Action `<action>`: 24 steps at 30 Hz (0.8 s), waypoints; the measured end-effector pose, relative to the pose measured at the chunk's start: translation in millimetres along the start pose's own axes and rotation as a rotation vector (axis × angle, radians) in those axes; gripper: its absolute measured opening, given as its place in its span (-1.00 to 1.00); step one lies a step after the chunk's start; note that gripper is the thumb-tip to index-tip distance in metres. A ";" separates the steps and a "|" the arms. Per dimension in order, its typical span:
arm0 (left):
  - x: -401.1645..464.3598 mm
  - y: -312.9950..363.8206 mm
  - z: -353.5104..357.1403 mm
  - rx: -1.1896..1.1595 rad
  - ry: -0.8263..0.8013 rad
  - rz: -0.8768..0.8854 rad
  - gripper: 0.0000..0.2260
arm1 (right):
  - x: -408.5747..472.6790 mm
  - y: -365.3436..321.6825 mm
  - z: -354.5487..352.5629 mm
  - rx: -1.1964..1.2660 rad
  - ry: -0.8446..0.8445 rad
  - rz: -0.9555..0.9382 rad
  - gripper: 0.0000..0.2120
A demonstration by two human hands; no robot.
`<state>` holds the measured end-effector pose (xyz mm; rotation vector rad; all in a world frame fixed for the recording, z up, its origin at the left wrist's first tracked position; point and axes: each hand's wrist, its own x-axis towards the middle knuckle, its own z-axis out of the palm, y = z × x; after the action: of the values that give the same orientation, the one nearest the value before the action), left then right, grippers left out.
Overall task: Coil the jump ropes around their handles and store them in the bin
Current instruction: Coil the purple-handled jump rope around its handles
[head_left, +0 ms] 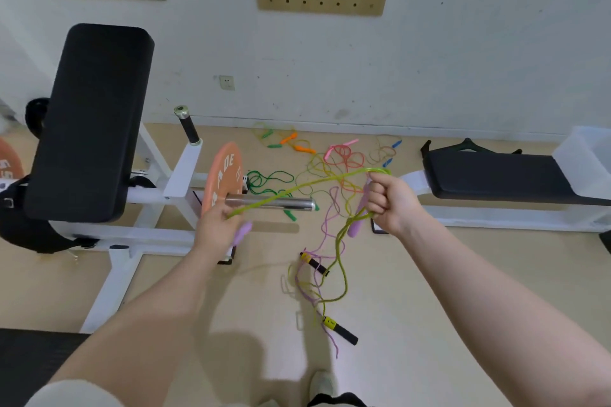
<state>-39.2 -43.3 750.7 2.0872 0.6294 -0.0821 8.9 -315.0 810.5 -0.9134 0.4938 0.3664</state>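
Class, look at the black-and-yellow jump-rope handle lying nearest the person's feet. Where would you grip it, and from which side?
Grip the black-and-yellow handle around its black shaft, coming down from above. It lies flat on the floor, with its black end pointing away from the tangle, so that part looks clear. The yellow end is where the yellow-green rope joins, so a grip there would likely pinch the cord.

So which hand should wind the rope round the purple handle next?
Probably the left hand: it pinches the free yellow-green rope stretched between the hands, while the right hand is busy holding the purple handle.
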 end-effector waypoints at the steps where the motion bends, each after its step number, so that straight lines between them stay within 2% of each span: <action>1: 1.5 -5.9 -1.7 0.020 -0.004 -0.029 -0.84 | -1.4 -3.4 -4.1 -0.068 -0.041 0.022 -0.67; 3: 4.3 -7.3 0.5 0.087 -0.021 -0.099 -0.73 | -4.0 -5.1 -7.9 -0.400 -0.109 0.040 -0.78; 5: 1.8 8.7 8.4 0.094 -0.110 -0.131 -0.83 | -7.0 -4.3 -3.0 -0.825 -0.145 -0.011 -0.96; 6: 0.1 19.9 13.8 0.020 -0.183 -0.140 -0.88 | -7.8 -3.7 0.4 -0.965 -0.156 -0.069 -0.92; 7: -0.8 31.2 18.2 -0.100 -0.261 -0.155 -0.86 | -7.9 -4.1 3.1 -1.033 -0.171 -0.152 -0.83; 9: -3.6 53.3 22.0 -0.390 -0.416 -0.169 -0.82 | -9.7 -8.6 6.5 -0.979 -0.288 -0.258 -0.71; 12: -4.1 69.9 21.2 -0.576 -0.535 -0.131 -0.81 | -18.5 -17.6 4.6 -0.988 -0.579 -0.130 -0.71; 16: -1.0 78.4 13.4 -0.564 -0.526 -0.081 -0.80 | -32.4 -18.6 17.4 -1.308 -0.861 0.078 -0.79; 19: 6.0 83.1 10.4 -0.499 -0.533 -0.033 -0.79 | -37.7 -20.6 31.6 -1.448 -0.881 0.124 -0.67; 21: 15.8 83.9 8.0 -0.486 -0.404 -0.029 -0.81 | -37.2 -24.3 35.0 -1.506 -0.874 0.133 -0.59; 24: 26.4 86.0 1.0 -0.469 -0.196 -0.012 -0.81 | -35.2 -27.7 35.9 -1.632 -0.892 0.216 -0.66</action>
<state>23.9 -71.5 808.4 1.6001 0.4864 -0.1312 2.5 -304.3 866.5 -2.0618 -0.7255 1.3814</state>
